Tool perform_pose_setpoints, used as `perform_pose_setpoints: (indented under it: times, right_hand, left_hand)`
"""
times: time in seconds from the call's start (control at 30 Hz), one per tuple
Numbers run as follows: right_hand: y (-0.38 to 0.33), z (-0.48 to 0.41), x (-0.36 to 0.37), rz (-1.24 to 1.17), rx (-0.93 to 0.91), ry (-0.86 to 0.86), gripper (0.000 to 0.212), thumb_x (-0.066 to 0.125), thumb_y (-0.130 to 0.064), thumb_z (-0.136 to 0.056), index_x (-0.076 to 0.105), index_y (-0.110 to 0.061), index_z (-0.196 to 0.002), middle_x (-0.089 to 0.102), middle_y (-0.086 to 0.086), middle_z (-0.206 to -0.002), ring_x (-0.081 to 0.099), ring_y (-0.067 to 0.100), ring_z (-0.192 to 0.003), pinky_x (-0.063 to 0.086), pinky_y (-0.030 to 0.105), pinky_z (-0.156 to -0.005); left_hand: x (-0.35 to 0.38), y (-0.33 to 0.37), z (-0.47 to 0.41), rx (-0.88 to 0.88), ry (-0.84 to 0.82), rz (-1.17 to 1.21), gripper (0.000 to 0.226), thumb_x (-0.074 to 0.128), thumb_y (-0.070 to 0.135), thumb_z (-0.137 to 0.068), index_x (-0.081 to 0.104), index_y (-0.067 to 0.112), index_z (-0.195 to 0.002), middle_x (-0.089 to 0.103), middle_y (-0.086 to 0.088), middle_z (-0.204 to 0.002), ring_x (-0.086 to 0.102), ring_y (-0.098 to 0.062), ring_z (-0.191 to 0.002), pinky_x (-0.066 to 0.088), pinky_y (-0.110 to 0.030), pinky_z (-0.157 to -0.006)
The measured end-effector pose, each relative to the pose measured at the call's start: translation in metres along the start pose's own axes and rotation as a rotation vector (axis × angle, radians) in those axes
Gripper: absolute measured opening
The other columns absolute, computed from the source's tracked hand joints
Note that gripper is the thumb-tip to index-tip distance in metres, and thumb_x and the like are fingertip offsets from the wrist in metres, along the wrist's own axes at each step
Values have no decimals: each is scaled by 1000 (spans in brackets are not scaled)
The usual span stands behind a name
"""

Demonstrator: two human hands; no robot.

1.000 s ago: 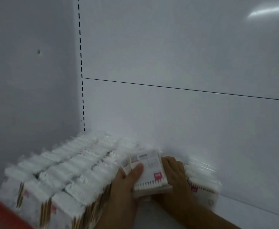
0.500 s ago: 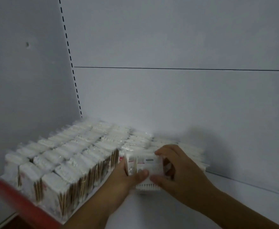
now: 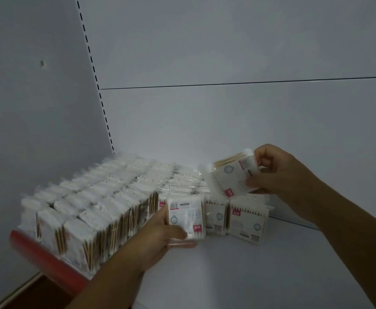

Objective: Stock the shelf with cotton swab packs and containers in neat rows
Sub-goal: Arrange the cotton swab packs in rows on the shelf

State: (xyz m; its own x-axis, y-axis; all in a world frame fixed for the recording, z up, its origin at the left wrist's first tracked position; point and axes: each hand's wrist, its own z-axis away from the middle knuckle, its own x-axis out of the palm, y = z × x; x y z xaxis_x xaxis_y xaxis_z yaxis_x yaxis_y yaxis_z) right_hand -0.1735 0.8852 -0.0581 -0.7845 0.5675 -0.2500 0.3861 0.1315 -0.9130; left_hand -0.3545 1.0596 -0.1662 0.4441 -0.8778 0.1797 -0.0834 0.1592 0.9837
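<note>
Several rows of clear cotton swab packs [image 3: 98, 206] stand upright on the left part of the white shelf [image 3: 260, 270], filling it from the back wall to the front. My left hand [image 3: 160, 237] grips one upright pack [image 3: 186, 216] at the front of the rightmost full row. My right hand [image 3: 278, 170] holds another pack [image 3: 231, 177] tilted in the air above two packs [image 3: 238, 217] that stand further right on the shelf.
A red price strip [image 3: 46, 259] runs along the shelf's front edge at the lower left. The white back panel [image 3: 227, 121] and the side wall [image 3: 33, 108] with a slotted upright [image 3: 95, 79] close off the corner. Bare shelf surface lies right of the packs.
My hands have come apart: the right hand lifted a pack up and to the right, while the left hand stays on the front pack. The view has pulled back.
</note>
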Motion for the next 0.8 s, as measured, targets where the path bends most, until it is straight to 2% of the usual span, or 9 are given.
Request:
perform_pose_setpoints:
  times: [0.13,0.27,0.37,0.43,0.5,0.57,0.63,0.7,0.8]
  right_hand:
    - [-4,4,0,-62,-17,-91,55,63,14,-75,64,-38,-93,68,13,-90,71,27,-84,58,33,-63]
    - [-8,6,-1,66,-58,-37,32,70,11,-70,65,-18,-83,72,4,-80,69,31,-81,57,40,-70]
    - [-10,7,-9,87,-3,54,36,75,11,-63,56,-13,-83,72,9,-81,68,38,-82,56,54,-77]
    - [-13,10,-14,41,20,15,47,75,13,-63,52,-16,-91,71,14,-87,69,37,-85,54,59,-79]
    - [-14,13,-18,52,14,-67,63,74,14,-65,51,-31,-102,68,18,-92,69,33,-86,57,53,-77]
    - [-12,15,-20,165,-13,-104,66,72,13,-67,54,-40,-103,69,9,-88,70,23,-83,60,42,-73]
    - [-11,14,-22,288,-37,-84,45,71,8,-71,62,-31,-92,71,-4,-84,69,12,-79,60,35,-72]
    - [-10,13,-25,355,-19,-29,29,71,2,-72,63,-23,-84,71,-6,-79,69,9,-75,59,28,-68]
    - [-9,11,-32,529,18,13,33,76,-7,-69,52,-25,-82,66,-2,-78,66,11,-73,57,26,-60]
  left_hand:
    - [1,-4,-1,5,-17,-70,66,62,-8,-59,56,15,-120,73,-13,-102,71,-27,-90,56,-34,-69]
    - [4,-5,-1,4,-45,-118,64,73,2,-55,62,19,-116,72,-11,-106,70,-25,-94,56,-32,-70]
    - [6,-6,0,19,-38,-116,61,76,-3,-54,66,17,-111,71,-16,-106,69,-29,-93,56,-34,-68]
    - [9,-5,0,21,1,-133,58,75,-8,-56,62,10,-109,71,-17,-101,69,-30,-87,55,-33,-61]
    - [15,1,0,13,58,-177,43,75,-8,-60,58,5,-97,71,-17,-86,68,-28,-72,52,-30,-52]
    - [23,10,1,18,103,-235,28,73,-11,-71,57,6,-87,69,-16,-77,65,-24,-63,48,-27,-46]
    - [29,25,0,75,126,-365,22,69,-9,-78,63,12,-82,70,-12,-76,64,-19,-63,47,-24,-48]
    - [35,46,-1,155,123,-613,20,74,3,-74,69,21,-83,72,-6,-79,65,-11,-66,51,-24,-56]
    - [43,70,-8,208,133,-1043,29,78,11,-74,62,31,-87,62,8,-76,56,5,-59,41,-9,-51]
